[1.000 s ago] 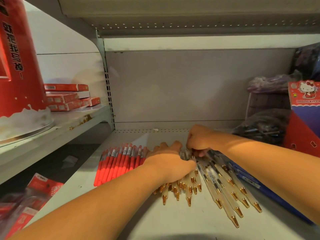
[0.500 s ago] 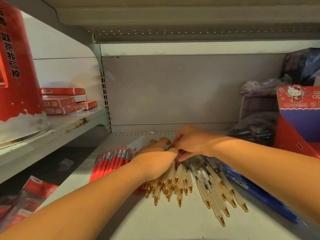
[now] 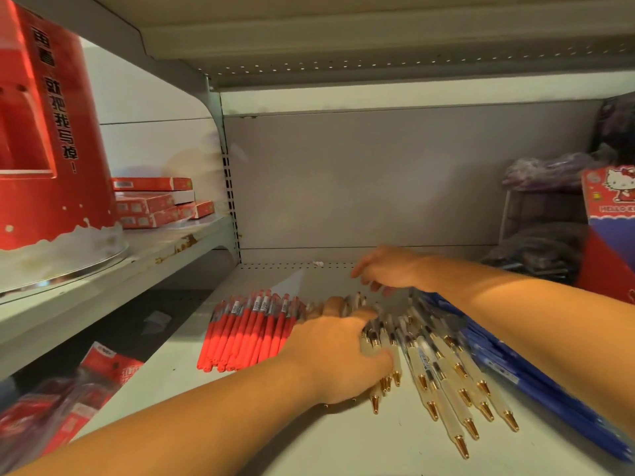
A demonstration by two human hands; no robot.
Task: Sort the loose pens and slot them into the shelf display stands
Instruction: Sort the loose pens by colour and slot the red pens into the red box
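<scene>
1. I see the left grip palm down on the shelf, laid over a bundle of clear pens. Its thumb hooks across their barrels, so it holds that bundle. The fingers beyond are blurred.
2. Gold tips of the held pens poke out toward me from under the heel of that hand.
3. The right grip hangs over the far ends of the clear pens, near the back of the shelf. Its fingers are loose, slightly spread and pointing down, and I see nothing in it. Blur hides whether the fingertips touch any pen.
4. The other clear pens lie fanned on the shelf just right of the left grip, gold tips toward me, barrels touching one another.
5. The red pens lie side by side in 1 tidy row just left of the left grip, with their labelled ends toward the back wall.
6. Blue stock runs along the right of the shelf, against the fan of clear pens. I cannot tell whether it is loose pens or packs.
7. A red stand sits upright on the higher neighbouring shelf at upper left, well apart from all the pens, with red boxes stacked beside it.
8. At far right stands a Kitty box, with dark bags just beside it.
9. Red packets lie at lower left, below shelf level.
</scene>
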